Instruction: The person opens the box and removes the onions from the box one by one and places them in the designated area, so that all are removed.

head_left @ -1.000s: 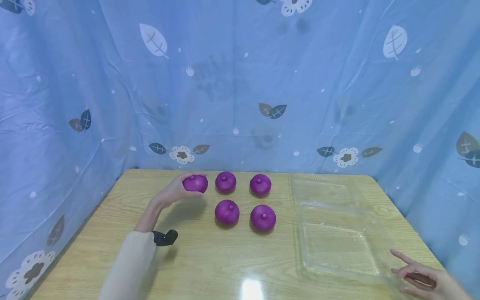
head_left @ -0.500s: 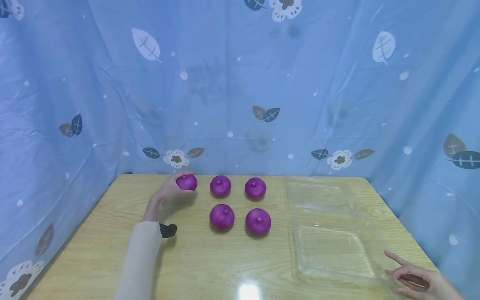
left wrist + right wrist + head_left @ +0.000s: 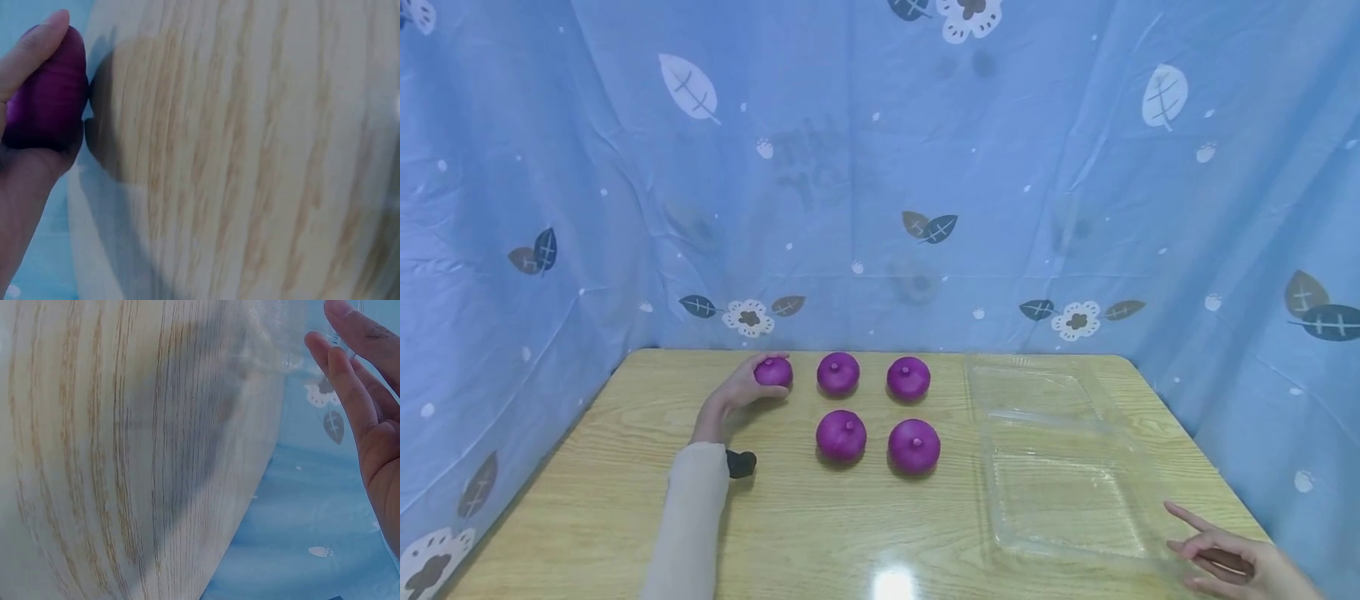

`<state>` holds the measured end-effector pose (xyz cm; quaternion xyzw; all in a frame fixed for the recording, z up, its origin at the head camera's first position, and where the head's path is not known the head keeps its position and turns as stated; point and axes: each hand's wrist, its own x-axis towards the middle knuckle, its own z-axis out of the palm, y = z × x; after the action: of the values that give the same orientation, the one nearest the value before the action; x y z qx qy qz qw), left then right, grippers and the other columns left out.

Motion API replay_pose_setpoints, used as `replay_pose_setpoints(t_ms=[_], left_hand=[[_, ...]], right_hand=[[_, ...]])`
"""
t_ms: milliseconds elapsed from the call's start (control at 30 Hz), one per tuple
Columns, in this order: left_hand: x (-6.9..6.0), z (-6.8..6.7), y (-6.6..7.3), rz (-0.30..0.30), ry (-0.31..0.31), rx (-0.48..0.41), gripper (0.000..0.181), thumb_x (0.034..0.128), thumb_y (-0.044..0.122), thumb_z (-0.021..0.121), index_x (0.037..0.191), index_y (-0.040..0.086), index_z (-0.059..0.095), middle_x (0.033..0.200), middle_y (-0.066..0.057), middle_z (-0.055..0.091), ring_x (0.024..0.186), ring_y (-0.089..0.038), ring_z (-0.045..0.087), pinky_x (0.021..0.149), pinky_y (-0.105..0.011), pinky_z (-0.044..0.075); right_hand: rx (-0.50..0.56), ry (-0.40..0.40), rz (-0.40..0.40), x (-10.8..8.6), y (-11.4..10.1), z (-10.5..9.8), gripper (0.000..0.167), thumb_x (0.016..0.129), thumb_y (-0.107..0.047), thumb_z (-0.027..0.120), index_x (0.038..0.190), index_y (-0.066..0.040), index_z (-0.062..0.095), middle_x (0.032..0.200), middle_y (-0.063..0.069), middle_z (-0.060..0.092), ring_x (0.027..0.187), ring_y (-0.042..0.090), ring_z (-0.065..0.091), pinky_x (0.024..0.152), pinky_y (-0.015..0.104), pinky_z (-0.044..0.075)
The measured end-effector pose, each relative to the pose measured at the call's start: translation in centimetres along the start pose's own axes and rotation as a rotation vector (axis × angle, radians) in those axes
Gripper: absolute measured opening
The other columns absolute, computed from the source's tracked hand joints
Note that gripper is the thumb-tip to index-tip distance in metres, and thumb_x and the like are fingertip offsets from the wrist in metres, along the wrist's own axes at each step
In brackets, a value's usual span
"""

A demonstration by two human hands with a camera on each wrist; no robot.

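My left hand (image 3: 739, 390) is at the back left of the table, gripping a purple onion (image 3: 774, 372) with fingers behind and thumb in front. The left wrist view shows that onion (image 3: 53, 94) in the hand, near the table's edge. To its right are several similar onions in two rows, among them a back one (image 3: 838, 374) and a front one (image 3: 914, 447). My right hand (image 3: 1236, 560) is beside the front right corner of a clear plastic container (image 3: 1060, 548), fingers loosely bent. In the right wrist view, whether the fingers touch the plastic cannot be made out.
A wooden table (image 3: 805, 533) carries everything. Blue patterned cloth (image 3: 820, 183) hangs behind it and along both sides. The container has a divided, see-through shape, so its edges are faint. A light glare (image 3: 892, 583) lies near the front.
My left hand has lowered the onion toward the table, slightly left, level with the back row. The head view has shifted a little. My right hand stays by the container.
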<state>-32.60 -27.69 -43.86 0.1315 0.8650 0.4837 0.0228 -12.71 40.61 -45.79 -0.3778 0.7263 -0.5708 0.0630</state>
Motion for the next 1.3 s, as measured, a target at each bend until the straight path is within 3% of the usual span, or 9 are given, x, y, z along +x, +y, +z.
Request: replay_pose_setpoints(t_ms=[333,500,700,933,1133,1300], left_hand=[[0.9,0.2,-0.2,0.009,0.03,0.135,0.081,0.0748,0.006,0.08,0.144,0.006,0.038,0.139,-0.031,0.03,0.125,-0.05,0.036,0.104,-0.06,0.034],[0.9,0.2,-0.3,-0.047,0.037,0.152,0.095,0.0689,0.003,0.083,0.148,0.008,0.031,0.145,-0.03,0.025,0.13,-0.05,0.031,0.106,-0.062,0.029],[0.5,0.1,-0.1,-0.067,0.059,0.12,0.105,0.0662,0.002,0.084,0.151,0.009,0.023,0.149,-0.03,0.023,0.131,-0.05,0.03,0.108,-0.063,0.025],[0.4,-0.1,0.0,-0.068,0.065,0.04,0.102,0.0697,0.001,0.081,0.152,0.011,0.022,0.148,-0.03,0.028,0.132,-0.048,0.031,0.109,-0.062,0.023],[0.0,-0.6,0.0,-0.087,0.059,-0.005,0.102,0.0705,-0.001,0.08,0.153,0.011,0.021,0.149,-0.03,0.025,0.136,-0.047,0.026,0.11,-0.059,0.024],[-0.2,-1.1,-0.4,-0.052,0.053,-0.036,0.101,0.0708,-0.002,0.08,0.152,0.009,0.021,0.152,-0.027,0.023,0.138,-0.047,0.022,0.112,-0.058,0.02]], right_hand=[[-0.02,0.035,0.047,-0.2,-0.3,-0.2,0.037,0.079,0.032,0.05,0.107,0.01,0.058,0.145,-0.022,0.038,0.111,0.006,0.059,0.082,0.019,0.053],[-0.019,0.052,0.087,-0.1,-0.7,-0.1,0.033,0.08,0.03,0.05,0.106,0.01,0.059,0.142,-0.024,0.039,0.109,0.005,0.06,0.08,0.019,0.054],[0.005,0.048,0.093,0.0,-0.9,0.2,0.034,0.08,0.028,0.052,0.107,0.01,0.059,0.143,-0.024,0.039,0.11,0.006,0.06,0.079,0.021,0.055],[-0.133,0.07,-0.014,0.1,-0.8,0.3,0.041,0.072,0.032,0.057,0.106,0.009,0.059,0.145,-0.018,0.041,0.108,0.005,0.062,0.079,0.018,0.054],[-0.145,0.049,-0.017,0.2,-1.0,0.3,0.041,0.073,0.03,0.058,0.106,0.005,0.06,0.146,-0.018,0.039,0.11,0.004,0.06,0.078,0.019,0.054],[-0.261,0.084,-0.034,0.4,-1.3,0.4,0.048,0.07,0.029,0.063,0.105,-0.003,0.062,0.145,-0.018,0.041,0.107,0.004,0.062,0.077,0.016,0.053]])
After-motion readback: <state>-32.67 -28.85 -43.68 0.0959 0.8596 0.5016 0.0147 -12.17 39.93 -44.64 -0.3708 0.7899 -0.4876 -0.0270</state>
